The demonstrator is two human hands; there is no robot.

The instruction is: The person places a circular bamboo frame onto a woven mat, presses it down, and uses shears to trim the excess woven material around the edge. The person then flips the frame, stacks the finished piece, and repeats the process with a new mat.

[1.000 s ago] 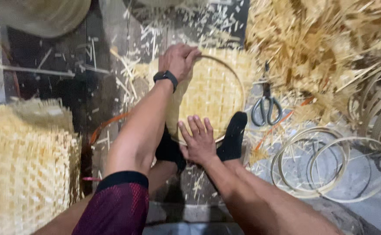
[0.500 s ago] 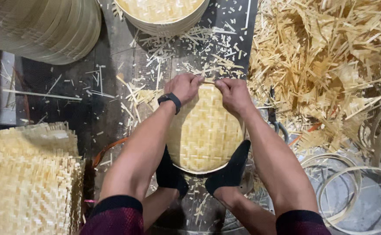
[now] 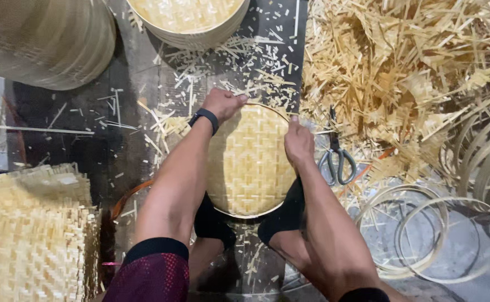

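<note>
Gripping: left hand [image 3: 222, 104] curls its fingers [image 3: 239, 99] over the far rim of the round woven tray [image 3: 250, 162], clamped on the hoop edge.
Right hand: right hand [image 3: 298, 144] sits on the tray's right rim, fingers together and pressed down on the edge, thumb side toward the weave.
Wrist: a black watch [image 3: 204, 118] bands the left wrist.
Tray position: it lies flat on the floor between the two hands, its near edge pinned by two feet in black socks [image 3: 281, 217].
Tray direction: being round, it has no real long axis; the woven face looks up at the camera, and the strips run crosswise and away from the person.
Doing it well: in my judgement, the rim wants even pressure from both hands while the feet hold the near edge steady, so the weave seats into the hoop without buckling.
Nearby right: scissors [image 3: 335, 161] lie just beside the tray, handles toward the person; beyond them a big pile of bamboo scraps [image 3: 401, 72] and loose hoops [image 3: 452, 240].
Nearby left: a stack of woven mats [image 3: 32, 235] sits well apart.
Far side: a finished round basket [image 3: 191, 22] and a stack of rolled strips [image 3: 49, 45].
</note>
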